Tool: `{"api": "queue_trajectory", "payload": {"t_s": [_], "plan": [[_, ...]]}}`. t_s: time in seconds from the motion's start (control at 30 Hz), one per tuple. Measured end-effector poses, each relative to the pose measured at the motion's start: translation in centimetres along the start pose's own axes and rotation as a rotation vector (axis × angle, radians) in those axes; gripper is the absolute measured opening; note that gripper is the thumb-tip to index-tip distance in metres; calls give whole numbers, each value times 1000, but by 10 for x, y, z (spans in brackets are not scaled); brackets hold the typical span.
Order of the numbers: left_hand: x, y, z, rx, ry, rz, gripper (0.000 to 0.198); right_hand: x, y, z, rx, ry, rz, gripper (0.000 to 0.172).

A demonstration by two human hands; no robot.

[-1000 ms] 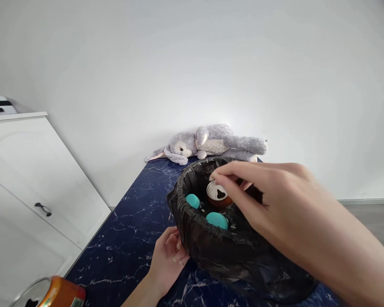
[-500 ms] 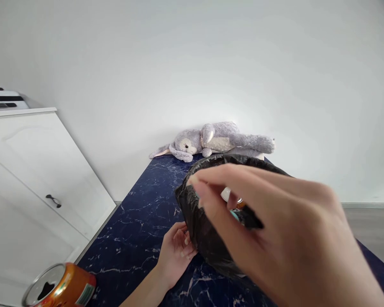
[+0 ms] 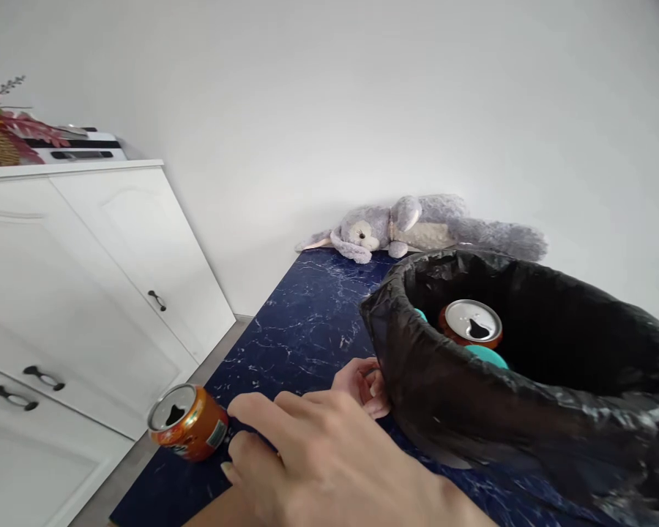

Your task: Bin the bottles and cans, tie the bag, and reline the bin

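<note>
A bin (image 3: 450, 410) lined with a black plastic bag stands on the right. Inside it lie an orange can (image 3: 475, 322) with its silver top up and a turquoise round item (image 3: 486, 356). My left hand (image 3: 362, 384) rests against the bin's left side, palm partly up and fingers loosely curled; my right forearm and hand partly hide it. In front of it, my right hand (image 3: 318, 454) reaches across to the left, fingers bent and apart. Its fingertips are close to an opened orange drink can (image 3: 192, 424), upright on the table; whether they touch it I cannot tell.
The dark blue marbled table (image 3: 302, 315) runs back to a pale wall. A grey plush rabbit (image 3: 417, 223) lies at its far edge. To the left stand white cabinets (image 3: 104, 271) bearing a white-and-black appliance (image 3: 82, 150) and pink flowers (image 3: 11, 128) in a woven basket.
My right hand has moved from over the bin leftwards and down to the orange can. The view has swung left, and my left hand stays by the bin.
</note>
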State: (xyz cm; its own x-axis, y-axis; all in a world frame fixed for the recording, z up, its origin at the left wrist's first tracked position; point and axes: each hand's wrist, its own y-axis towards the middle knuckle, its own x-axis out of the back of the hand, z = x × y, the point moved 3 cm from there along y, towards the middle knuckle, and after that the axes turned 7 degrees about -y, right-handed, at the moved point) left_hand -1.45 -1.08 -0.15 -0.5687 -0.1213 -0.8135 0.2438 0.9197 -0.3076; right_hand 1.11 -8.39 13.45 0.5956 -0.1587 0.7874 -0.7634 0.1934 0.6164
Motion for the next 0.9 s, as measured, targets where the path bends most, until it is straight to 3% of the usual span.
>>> {"api": "queue_trajectory", "payload": {"t_s": [0.13,0.3,0.47,0.63,0.73,0.9], "plan": [[4,2,-3,-16,10,73,26,-27,7,15,97,51,59,23],[13,5,0,-15,19,117,30,-51,21,30,76,27,29,24],[17,8,2,-3,40,154,38,-71,43,37,109,26,82,8],[16,8,0,-16,17,140,28,-78,56,39,96,27,210,3],[13,9,-2,-16,6,132,22,-77,57,38,68,40,212,6],[8,8,-5,-6,38,130,35,-74,58,33,44,77,238,25]]}}
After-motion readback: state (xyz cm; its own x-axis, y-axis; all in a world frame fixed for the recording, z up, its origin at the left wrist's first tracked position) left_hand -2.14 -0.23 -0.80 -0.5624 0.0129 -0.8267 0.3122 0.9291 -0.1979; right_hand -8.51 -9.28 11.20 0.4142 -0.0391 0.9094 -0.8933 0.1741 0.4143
